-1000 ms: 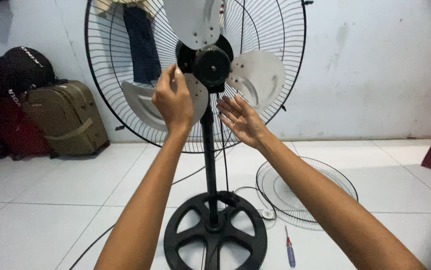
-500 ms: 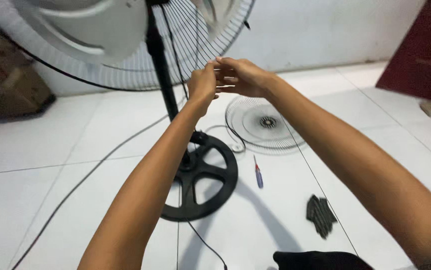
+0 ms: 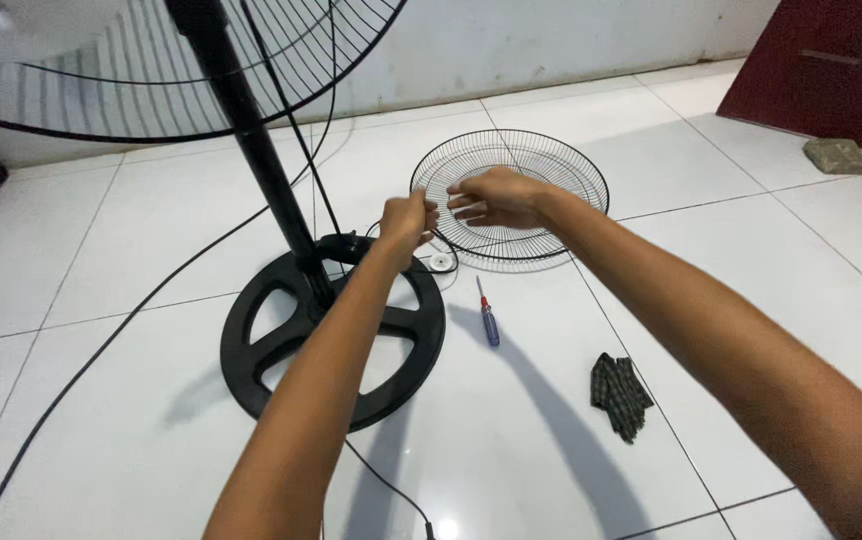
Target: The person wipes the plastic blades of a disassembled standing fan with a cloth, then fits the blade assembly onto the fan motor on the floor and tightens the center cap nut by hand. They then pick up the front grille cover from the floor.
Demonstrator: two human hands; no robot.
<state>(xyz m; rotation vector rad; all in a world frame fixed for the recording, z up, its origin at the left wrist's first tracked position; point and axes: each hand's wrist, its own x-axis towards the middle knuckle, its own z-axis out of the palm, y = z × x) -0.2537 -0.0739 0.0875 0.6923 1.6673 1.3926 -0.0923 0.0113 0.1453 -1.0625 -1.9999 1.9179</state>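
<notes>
Fan guard: round wire grille [image 3: 541, 175] lying flat on the white tiled floor [image 3: 751, 260], far and a little right of the fan's base, directly under and beyond both hands.
Direction from hands: grille sits below and just past the fingertips; being round and flat, it has no long axis; its near rim faces the person.
Left hand: [image 3: 409, 220] curled into a loose fist over the grille's near-left edge, fingers pinched together; whether something small is held between them I cannot tell.
Right hand: [image 3: 496, 197] half closed, fingers bent toward the left hand, hanging over the grille's left part; contact with the wires cannot be told.
Nearer hand: the right one lies further over the grille; the left one is at its edge.
Fan stand: black pole [image 3: 251, 140] rising from a round black base [image 3: 336, 335], left of the hands.
Screwdriver: [image 3: 488, 318] on the floor, near side of the grille, shaft pointing away from the person.
Cloth: dark folded piece [image 3: 619, 392], near and right.
Containers: none in view.
</notes>
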